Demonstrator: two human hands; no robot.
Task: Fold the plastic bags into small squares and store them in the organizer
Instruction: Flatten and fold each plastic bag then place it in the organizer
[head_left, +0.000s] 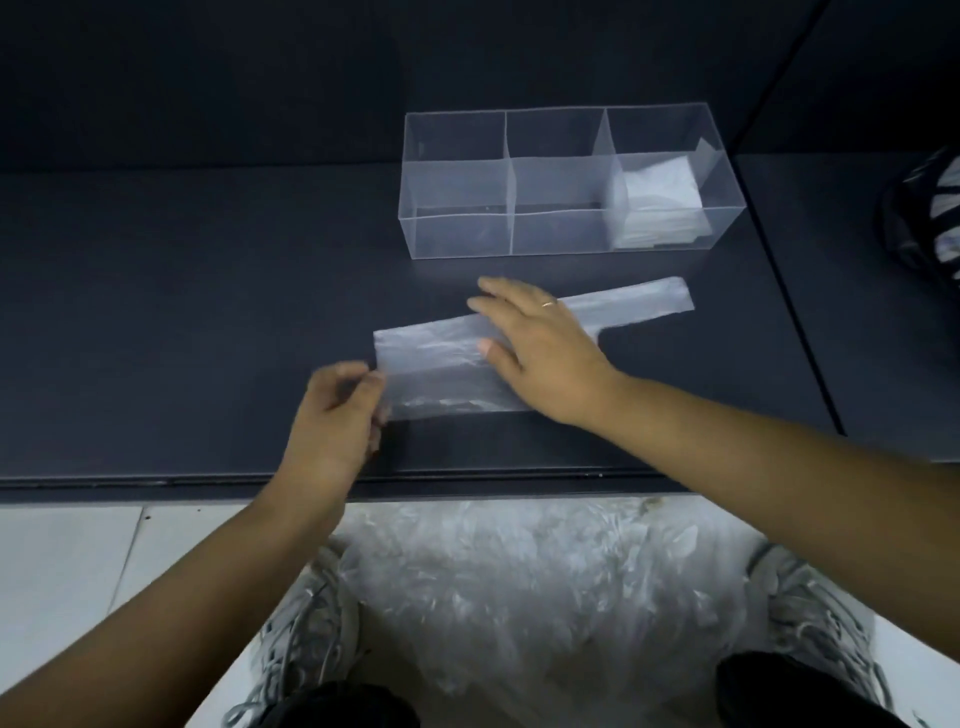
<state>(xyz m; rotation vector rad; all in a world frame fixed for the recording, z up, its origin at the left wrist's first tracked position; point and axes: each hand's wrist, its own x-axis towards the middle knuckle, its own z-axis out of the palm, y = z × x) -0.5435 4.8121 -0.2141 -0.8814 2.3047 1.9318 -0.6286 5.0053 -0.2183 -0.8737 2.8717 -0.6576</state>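
A translucent plastic bag (441, 364) lies flat on the dark surface as a long strip, its handle end (649, 299) stretching to the right. My right hand (535, 343) presses flat on the middle of the bag with straight fingers. My left hand (337, 410) pinches the bag's left edge between thumb and curled fingers. Behind the bag stands a clear organizer (457, 228) with three compartments. Several folded white bags (660, 202) fill its right compartment; the other two look empty.
A heap of crumpled clear plastic bags (519, 582) lies on the tiled floor between my shoes, below the surface's front edge (156, 480). A dark object with white stripes (930, 213) sits at the far right. A dark wall rises behind the organizer.
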